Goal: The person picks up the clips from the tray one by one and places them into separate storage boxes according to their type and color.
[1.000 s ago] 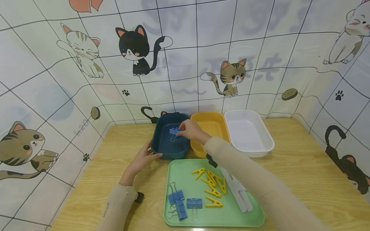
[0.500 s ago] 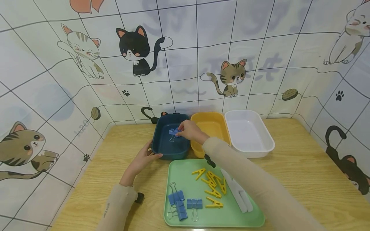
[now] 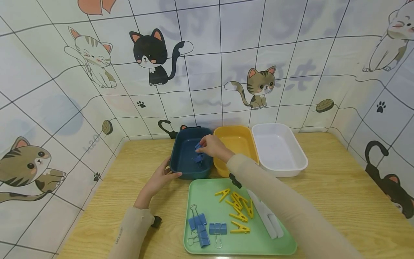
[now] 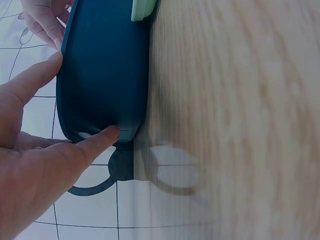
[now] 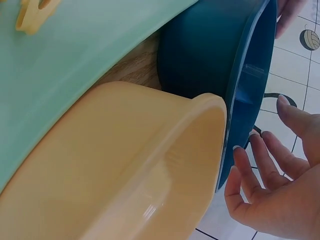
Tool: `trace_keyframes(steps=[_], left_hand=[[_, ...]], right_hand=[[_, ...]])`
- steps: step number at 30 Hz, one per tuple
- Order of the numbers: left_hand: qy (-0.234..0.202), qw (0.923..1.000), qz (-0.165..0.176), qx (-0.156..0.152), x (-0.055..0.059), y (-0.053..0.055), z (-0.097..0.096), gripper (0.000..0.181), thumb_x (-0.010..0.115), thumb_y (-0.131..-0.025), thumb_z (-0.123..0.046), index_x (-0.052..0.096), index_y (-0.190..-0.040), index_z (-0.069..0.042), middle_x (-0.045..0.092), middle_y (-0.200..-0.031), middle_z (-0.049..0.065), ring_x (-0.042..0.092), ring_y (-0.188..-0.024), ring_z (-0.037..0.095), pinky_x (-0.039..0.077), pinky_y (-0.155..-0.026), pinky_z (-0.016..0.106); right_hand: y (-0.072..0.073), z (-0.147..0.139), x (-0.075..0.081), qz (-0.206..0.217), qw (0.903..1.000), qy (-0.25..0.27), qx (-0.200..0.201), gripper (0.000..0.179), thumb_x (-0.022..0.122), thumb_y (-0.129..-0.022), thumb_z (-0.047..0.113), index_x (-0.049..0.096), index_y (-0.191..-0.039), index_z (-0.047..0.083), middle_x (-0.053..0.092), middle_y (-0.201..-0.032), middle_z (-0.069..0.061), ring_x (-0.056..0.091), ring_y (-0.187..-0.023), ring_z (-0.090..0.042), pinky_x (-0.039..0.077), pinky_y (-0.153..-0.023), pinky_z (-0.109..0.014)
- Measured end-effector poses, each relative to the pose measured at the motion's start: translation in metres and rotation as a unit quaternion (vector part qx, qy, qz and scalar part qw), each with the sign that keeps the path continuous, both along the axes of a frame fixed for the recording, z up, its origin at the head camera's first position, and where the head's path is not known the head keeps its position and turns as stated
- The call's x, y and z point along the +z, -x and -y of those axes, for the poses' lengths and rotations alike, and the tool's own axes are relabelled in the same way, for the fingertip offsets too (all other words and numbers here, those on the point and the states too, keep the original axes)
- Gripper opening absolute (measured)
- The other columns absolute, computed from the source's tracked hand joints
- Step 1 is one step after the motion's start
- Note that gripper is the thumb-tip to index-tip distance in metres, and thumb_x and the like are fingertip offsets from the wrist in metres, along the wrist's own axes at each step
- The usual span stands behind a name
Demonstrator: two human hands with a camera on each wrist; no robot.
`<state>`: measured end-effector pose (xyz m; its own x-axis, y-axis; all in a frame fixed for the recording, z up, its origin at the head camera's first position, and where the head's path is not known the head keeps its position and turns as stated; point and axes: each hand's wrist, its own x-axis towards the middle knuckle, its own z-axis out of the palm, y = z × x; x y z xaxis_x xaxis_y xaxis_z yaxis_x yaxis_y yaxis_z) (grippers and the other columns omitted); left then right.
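My left hand (image 3: 158, 180) steadies the dark blue bin (image 3: 191, 169) at its near left corner. In the left wrist view its fairly straight fingers (image 4: 100, 142) touch the rim and outer wall. Over the bin's right side hovers my right hand (image 3: 214, 146). The right wrist view shows that hand (image 5: 280, 185) with fingers spread apart and nothing between them. Just below the fingertips lies a blue binder clip (image 3: 198, 158) inside the bin; a second blue binder clip (image 3: 198, 146) shows close to the fingers, partly hidden.
A yellow bin (image 3: 239, 138) and a white bin (image 3: 278, 147) stand to the right. In front lies a green tray (image 3: 223, 248) with blue binder clips (image 3: 217, 228), several yellow clothespins (image 3: 240, 227) and white pieces (image 3: 266, 219). A patterned wall hanging rises behind.
The binder clip formerly pinched in the right fingers has been let go into the blue bin, and the fingers have parted. The left hand stays put.
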<state>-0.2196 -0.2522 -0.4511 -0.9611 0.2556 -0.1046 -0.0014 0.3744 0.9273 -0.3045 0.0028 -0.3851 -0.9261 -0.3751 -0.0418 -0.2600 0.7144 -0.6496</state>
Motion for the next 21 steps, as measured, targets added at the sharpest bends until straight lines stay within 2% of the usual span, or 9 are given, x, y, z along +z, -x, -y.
trace_keyframes(steps=[10,21], left_hand=[[-0.007,1.0,0.002,0.004,0.0,0.0,-0.001,0.086,0.068,-0.105,-0.019,0.011,-0.171,-0.013,0.013,-0.175,0.021,0.024,-0.157,0.05,0.033,-0.122,0.065],[-0.013,0.9999,-0.006,-0.001,-0.004,0.003,0.0,0.087,0.068,-0.104,-0.017,0.012,-0.17,-0.011,0.015,-0.174,0.022,0.026,-0.156,0.051,0.034,-0.121,0.064]], right_hand=[[0.002,-0.009,0.002,-0.003,0.9999,0.011,0.008,0.043,0.077,-0.1,0.026,0.07,-0.131,-0.003,0.072,-0.124,-0.016,0.068,-0.114,-0.029,0.059,-0.099,-0.037],[-0.01,-0.019,0.001,-0.002,0.999,0.045,0.009,0.039,0.077,-0.1,0.021,0.07,-0.129,-0.004,0.071,-0.127,-0.018,0.067,-0.116,-0.031,0.058,-0.1,-0.04]])
